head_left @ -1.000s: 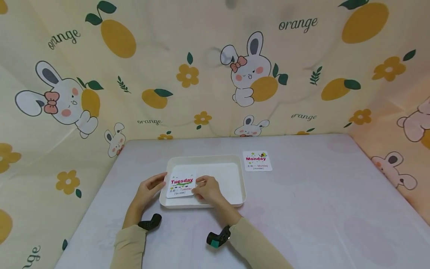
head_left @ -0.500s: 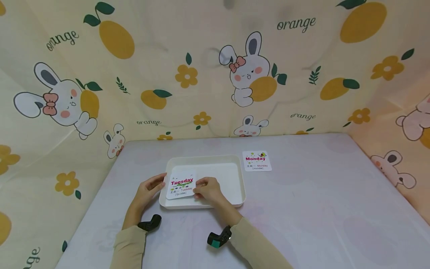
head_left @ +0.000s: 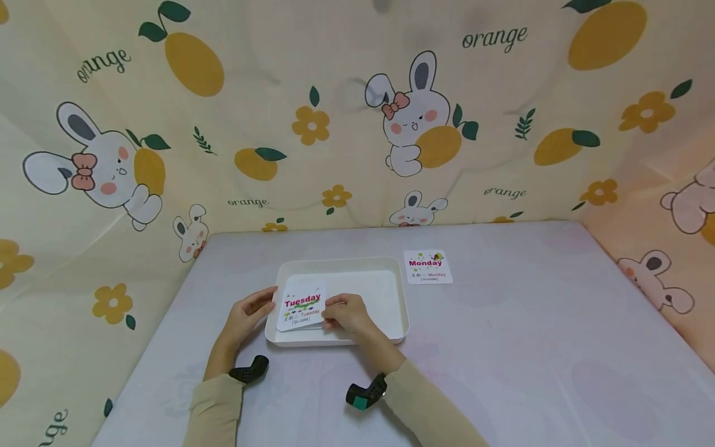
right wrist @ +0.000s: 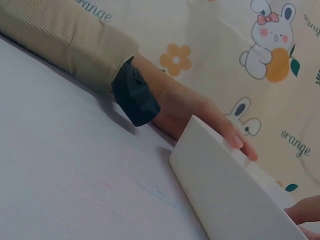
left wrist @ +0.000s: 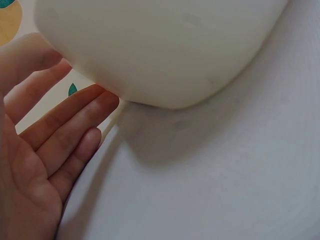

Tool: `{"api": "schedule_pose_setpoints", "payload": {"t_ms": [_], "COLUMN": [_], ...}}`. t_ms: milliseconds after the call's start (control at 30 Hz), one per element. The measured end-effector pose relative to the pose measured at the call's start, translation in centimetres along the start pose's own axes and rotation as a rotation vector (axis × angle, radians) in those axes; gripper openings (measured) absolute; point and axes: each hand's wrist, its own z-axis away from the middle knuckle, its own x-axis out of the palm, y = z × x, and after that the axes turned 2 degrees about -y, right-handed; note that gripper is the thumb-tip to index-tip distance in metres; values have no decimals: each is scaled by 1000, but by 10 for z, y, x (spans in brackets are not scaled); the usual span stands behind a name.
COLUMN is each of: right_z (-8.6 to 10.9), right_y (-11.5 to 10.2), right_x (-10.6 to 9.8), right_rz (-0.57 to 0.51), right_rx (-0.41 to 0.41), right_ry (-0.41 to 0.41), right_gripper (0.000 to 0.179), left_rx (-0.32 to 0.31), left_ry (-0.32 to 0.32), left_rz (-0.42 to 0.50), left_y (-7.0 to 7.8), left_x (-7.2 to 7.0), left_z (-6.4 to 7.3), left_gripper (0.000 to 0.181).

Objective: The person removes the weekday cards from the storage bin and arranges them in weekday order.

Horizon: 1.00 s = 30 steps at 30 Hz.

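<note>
In the head view, a white card printed "Tuesday" [head_left: 302, 305] lies at the left inside a white rectangular tray [head_left: 377, 297]. My right hand [head_left: 347, 315] pinches the card's right edge, which is slightly raised; a white edge shows beneath it, perhaps another card. My left hand [head_left: 246, 318] touches the tray's left side. The left wrist view has that hand [left wrist: 55, 140] with its fingers fairly straight, tips against the tray's outer wall [left wrist: 150, 55]. Part of the left hand [right wrist: 190, 112] also appears behind the tray wall [right wrist: 225, 185] in the right wrist view.
A card printed "Monday" [head_left: 427, 267] lies on the pale table [head_left: 514, 335], just right of the tray's far right corner. Patterned cloth [head_left: 335, 124] with rabbits and oranges rises behind and beside the table. Each wrist wears a black device.
The Tuesday card's right edge has risen a little and shifted slightly right with my right hand. My left hand and the tray have stayed in place.
</note>
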Motion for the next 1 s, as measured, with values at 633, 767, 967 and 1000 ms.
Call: {"api": "schedule_pose_setpoints", "payload": {"t_ms": [633, 767, 967, 1000], "right_z": [2, 4, 11, 12], "right_y": [-10, -14, -24, -26], "right_x": [-13, -21, -31, -33], "right_rz": [45, 69, 58, 63], "right_rx": [-14, -22, -35, -41], "right_ry": [24, 22, 28, 31], "right_gripper": [27, 28, 28, 27], "left_rx": [42, 51, 54, 54], "left_ry": [-12, -12, -18, -18], "left_rz": [24, 28, 47, 50], "left_y": [5, 5, 4, 4], "left_x": [0, 0, 1, 1], "left_z": [3, 4, 4, 4], "left_gripper": [47, 48, 48, 48]}}
